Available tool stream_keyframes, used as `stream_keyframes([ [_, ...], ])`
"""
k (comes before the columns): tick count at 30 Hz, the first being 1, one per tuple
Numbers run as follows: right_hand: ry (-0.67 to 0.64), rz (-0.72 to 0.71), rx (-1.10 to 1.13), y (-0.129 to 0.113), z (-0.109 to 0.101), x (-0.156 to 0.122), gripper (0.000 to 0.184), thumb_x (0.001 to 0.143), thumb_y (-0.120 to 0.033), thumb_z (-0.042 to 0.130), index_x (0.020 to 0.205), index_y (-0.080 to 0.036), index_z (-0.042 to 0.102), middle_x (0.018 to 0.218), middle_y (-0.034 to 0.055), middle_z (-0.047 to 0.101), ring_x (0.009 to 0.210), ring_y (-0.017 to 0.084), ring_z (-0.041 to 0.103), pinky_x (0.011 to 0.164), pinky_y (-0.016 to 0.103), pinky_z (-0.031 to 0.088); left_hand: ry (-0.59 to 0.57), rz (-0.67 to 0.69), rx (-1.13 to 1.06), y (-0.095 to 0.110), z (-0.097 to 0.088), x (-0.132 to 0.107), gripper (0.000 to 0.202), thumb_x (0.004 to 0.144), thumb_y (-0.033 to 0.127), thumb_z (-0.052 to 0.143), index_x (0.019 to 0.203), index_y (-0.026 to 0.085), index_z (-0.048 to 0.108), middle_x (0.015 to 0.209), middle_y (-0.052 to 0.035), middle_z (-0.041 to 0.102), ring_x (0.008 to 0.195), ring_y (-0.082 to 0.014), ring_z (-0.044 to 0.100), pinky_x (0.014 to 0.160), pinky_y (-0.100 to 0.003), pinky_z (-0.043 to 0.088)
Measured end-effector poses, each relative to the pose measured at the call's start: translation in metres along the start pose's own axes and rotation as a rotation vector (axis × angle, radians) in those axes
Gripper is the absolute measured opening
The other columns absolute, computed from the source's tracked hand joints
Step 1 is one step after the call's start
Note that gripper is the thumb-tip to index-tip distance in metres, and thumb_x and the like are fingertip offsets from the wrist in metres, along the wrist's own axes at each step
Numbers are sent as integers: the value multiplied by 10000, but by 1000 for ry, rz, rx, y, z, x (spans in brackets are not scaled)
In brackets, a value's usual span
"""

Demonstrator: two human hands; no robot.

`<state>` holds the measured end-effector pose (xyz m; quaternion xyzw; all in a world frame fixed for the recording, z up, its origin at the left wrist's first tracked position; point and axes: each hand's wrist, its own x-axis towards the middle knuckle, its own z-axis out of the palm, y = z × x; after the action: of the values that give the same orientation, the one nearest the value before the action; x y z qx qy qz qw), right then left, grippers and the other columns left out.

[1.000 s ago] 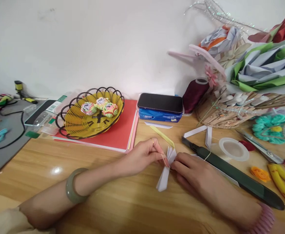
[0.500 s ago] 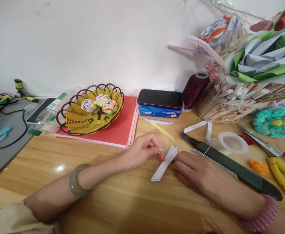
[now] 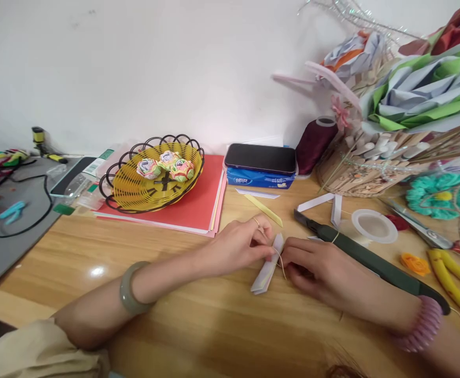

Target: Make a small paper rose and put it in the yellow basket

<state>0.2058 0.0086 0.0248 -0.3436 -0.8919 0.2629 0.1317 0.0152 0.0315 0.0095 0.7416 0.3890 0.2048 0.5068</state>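
A folded white paper bundle lies on the wooden table between my hands. My left hand, with a ring and a jade bangle on the wrist, pinches the bundle's middle from the left. My right hand is closed at the bundle's right side, fingers pressed against it. A thin tan string loops over the bundle's middle between the two hands.
A yellow wire basket with three paper roses sits on red paper. A phone rests on a tissue pack. A dark green utility knife, tape roll, scissors, maroon thread spool and paper-flower basket crowd the right.
The paper bundle's fanned ends have closed up into a flat strip. Both hands have drawn closer together at its middle, with the string now looped over it.
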Motion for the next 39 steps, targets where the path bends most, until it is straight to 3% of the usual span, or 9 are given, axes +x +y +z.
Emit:
stream_keyframes([
  [3,-29,37,51,-1,-2,-1,224,773,-39,435,791,-164,619,784,40,630,673,136,568,600,241,439,-44,59,123,5,-4,0,49,792,155,548,766,176,512,716,35,624,668,-84,576,613,-179,417],
  [8,-69,123,98,-3,-1,-4,244,762,-65,462,840,-186,658,759,13,652,656,128,557,614,241,419,-131,157,379,14,-12,-1,88,817,166,541,794,167,627,796,-5,658,756,-106,579,701,-193,419],
  [14,-67,298,256,-1,7,-3,190,760,-138,481,758,-190,664,614,-29,599,525,95,489,478,201,354,-198,296,523,17,-11,-3,149,812,157,535,814,158,684,752,-27,680,777,-136,567,727,-220,420],
  [23,-165,404,599,-3,0,-3,255,854,-300,448,717,-169,618,603,-32,573,480,80,509,443,188,367,-187,404,755,16,-2,-4,173,836,206,518,805,139,674,745,-46,672,758,-167,536,694,-258,421],
  [27,-287,490,816,-1,-6,-8,311,871,-411,388,877,-173,588,744,23,662,429,76,548,373,179,346,-171,492,817,12,0,-6,207,860,180,472,795,141,665,755,-45,674,755,-162,523,715,-262,415],
  [29,-319,518,881,0,-7,-9,318,860,-437,395,898,-178,577,651,6,637,409,74,519,366,175,332,-161,522,848,10,1,-6,209,862,176,466,799,145,663,763,-40,672,753,-162,516,714,-267,413],
  [31,-304,524,863,2,-7,-8,291,841,-432,446,822,-180,588,519,-42,529,396,65,452,377,175,324,-152,548,879,8,1,-7,199,857,167,471,806,155,662,783,-31,669,758,-163,510,708,-271,413],
  [34,-252,553,795,3,-8,-6,228,799,-405,530,750,-191,590,482,-74,406,396,60,361,364,176,280,-137,555,933,7,3,-9,190,846,148,475,788,156,656,778,-33,654,757,-167,504,671,-270,415],
  [39,-179,529,533,9,-9,-9,219,834,-367,466,742,-204,580,481,-58,441,410,84,385,385,204,310,-87,523,932,9,6,-10,201,861,191,462,798,141,646,754,-49,645,769,-161,523,683,-262,435],
])
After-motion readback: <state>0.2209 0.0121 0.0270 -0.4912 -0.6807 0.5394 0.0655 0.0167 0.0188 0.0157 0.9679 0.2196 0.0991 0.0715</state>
